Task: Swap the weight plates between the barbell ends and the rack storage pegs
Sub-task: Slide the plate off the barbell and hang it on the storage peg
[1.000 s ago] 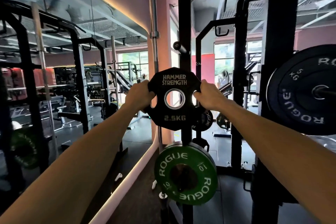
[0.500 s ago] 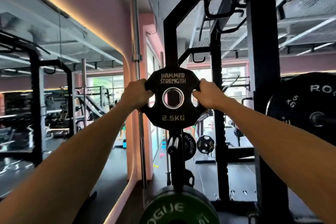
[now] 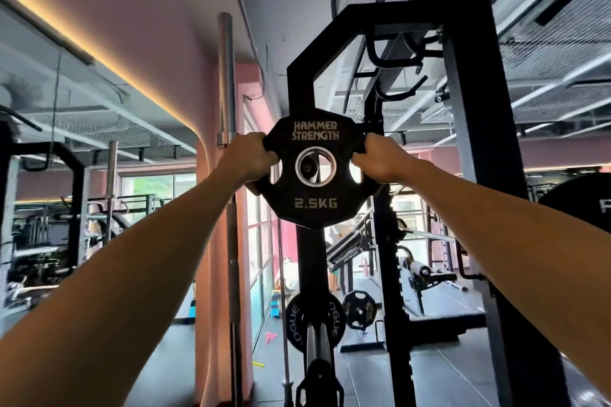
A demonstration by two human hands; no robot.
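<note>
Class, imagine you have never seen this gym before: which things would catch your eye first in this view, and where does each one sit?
First, the black 2.5KG plate marked HAMMER STRENGTH, held up at the centre of the view, the left hand and right hand gripping its side cut-outs. Behind it rises the black rack upright, with a small ROGUE plate lower down. A glowing light strip runs along the ceiling on the left.
</note>
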